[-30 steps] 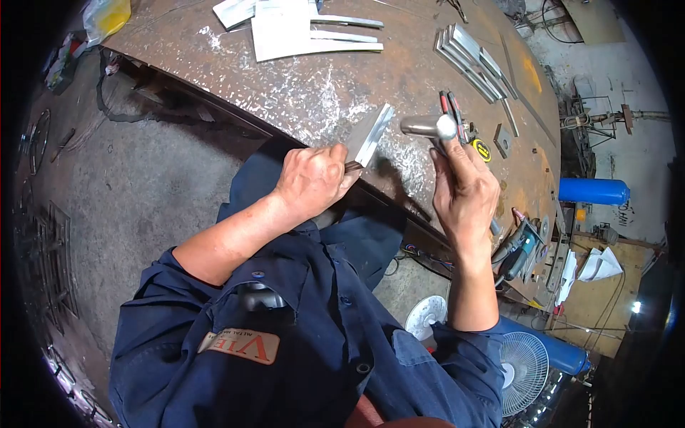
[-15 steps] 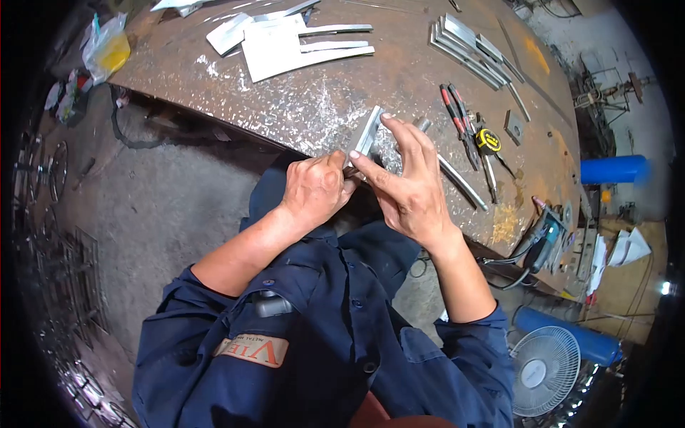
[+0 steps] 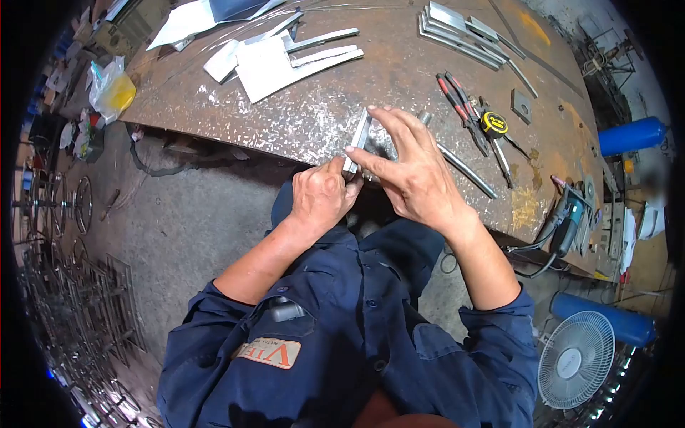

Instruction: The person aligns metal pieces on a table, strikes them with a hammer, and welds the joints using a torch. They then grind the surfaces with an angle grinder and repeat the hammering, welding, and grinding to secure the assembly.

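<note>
A short, shiny metal bar (image 3: 362, 134) stands tilted at the front edge of the steel worktable (image 3: 285, 132). My left hand (image 3: 321, 191) is closed around its lower end, and the fingertips there are partly hidden. The thumb of my right hand (image 3: 421, 171) presses on the bar near its lower part, while the forefinger tip touches the upper end. Right of that hand lie a metal rod (image 3: 467, 171), red-handled pliers (image 3: 460, 107) and a yellow tape measure (image 3: 494, 124).
White paper (image 3: 262, 71) and metal strips (image 3: 325, 37) lie at the back left. Stacked flat bars (image 3: 460, 39) sit at the back right, with a square plate (image 3: 521, 105) nearer. An angle grinder (image 3: 569, 225) rests at the right edge; a fan (image 3: 576, 360) stands below.
The view has shifted a little, so the table things appear displaced. Both hands stay at the metal bar, which now looks steeper; the right thumb and forefinger are still on it.
</note>
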Tool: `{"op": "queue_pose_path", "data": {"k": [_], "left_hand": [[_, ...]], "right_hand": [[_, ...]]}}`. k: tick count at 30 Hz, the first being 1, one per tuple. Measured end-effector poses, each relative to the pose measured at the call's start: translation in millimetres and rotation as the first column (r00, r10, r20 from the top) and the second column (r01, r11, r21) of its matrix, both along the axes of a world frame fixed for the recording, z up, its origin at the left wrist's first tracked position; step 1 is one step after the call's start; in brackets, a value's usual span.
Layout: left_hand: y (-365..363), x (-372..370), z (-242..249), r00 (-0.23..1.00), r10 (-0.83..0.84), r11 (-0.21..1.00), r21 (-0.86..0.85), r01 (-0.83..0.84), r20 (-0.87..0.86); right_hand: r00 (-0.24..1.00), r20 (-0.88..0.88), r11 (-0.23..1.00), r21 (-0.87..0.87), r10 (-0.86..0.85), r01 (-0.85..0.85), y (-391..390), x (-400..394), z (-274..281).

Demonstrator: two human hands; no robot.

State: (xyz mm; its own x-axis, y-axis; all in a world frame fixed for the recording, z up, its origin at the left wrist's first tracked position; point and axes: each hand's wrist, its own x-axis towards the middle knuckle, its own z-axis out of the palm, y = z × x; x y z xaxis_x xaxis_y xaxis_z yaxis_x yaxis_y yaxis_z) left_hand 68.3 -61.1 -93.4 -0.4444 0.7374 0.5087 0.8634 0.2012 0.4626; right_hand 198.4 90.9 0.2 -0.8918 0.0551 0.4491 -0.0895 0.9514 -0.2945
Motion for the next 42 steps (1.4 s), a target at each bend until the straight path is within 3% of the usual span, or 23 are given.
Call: {"op": "queue_pose_path", "data": {"k": [12,34,37,39,40,42], "left_hand": [[3.1,0.1,4.8,1.0,-0.003,1.0,0.006,0.003,-0.01],[3.4,-1.5,-1.6,0.999,0.018,1.0,-0.006,-0.018,-0.03],[4.2,-0.5,0.6,1.0,0.023,1.0,0.008,-0.023,-0.01],[5.2,-0.2,3.3,0.999,0.04,0.999,0.032,-0.041,0.02],[5.1,-0.3,5.4,0.998,0.044,0.999,0.014,-0.045,0.047],[5.7,-0.5,8.2,0.995,0.059,0.998,0.007,-0.059,0.083]], "right_hand": [[0.984,-0.096,0.988,0.036,-0.148,0.152,29.1,-16.2,-11.0],[0.983,-0.115,0.989,0.007,-0.146,0.147,36.9,-3.5,-13.7],[0.951,-0.141,0.957,0.046,-0.276,0.285,47.6,9.0,-23.5],[0.834,0.021,0.834,0.001,-0.552,0.552,54.0,24.1,-42.3],[0.841,0.021,0.842,0.017,-0.54,0.54,57.7,32.0,-48.3],[0.798,0.229,0.823,0.025,-0.557,0.567,66.2,44.0,-58.2]]}}
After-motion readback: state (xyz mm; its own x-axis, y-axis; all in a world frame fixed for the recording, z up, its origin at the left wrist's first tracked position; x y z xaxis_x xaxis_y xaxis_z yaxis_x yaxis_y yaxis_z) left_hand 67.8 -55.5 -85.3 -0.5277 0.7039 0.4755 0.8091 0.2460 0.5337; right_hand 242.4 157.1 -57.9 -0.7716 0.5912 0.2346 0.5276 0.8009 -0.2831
